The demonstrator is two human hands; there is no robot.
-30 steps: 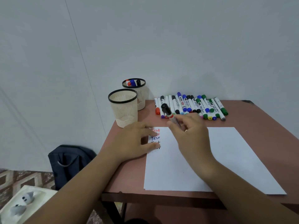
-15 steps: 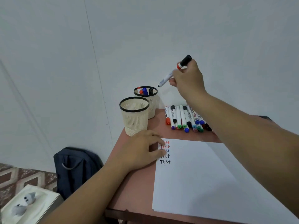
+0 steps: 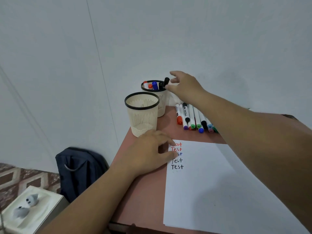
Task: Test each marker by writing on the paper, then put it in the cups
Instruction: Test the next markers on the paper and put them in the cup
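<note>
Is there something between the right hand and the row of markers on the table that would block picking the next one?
Nothing visible blocks it. The right hand, open, is at the far cup, where the black marker stands. The row of markers lies directly below the forearm on the table. The near cup stands off to the left.

near cup (image 3: pixel 142 114) blocks far cup (image 3: pixel 160 98) — open above

The two cups, the near one (image 3: pixel 141 115) and the far one (image 3: pixel 161 100), are cream with thin up-and-down slits and black rims. The table (image 3: pixel 148 191) is reddish brown. The paper (image 3: pixel 211 191) is white, with "Test" written in red, blue and black. The markers (image 3: pixel 194 119) are white with red, black, purple, green and blue caps. The backpack (image 3: pixel 79 168) is dark blue.
</note>
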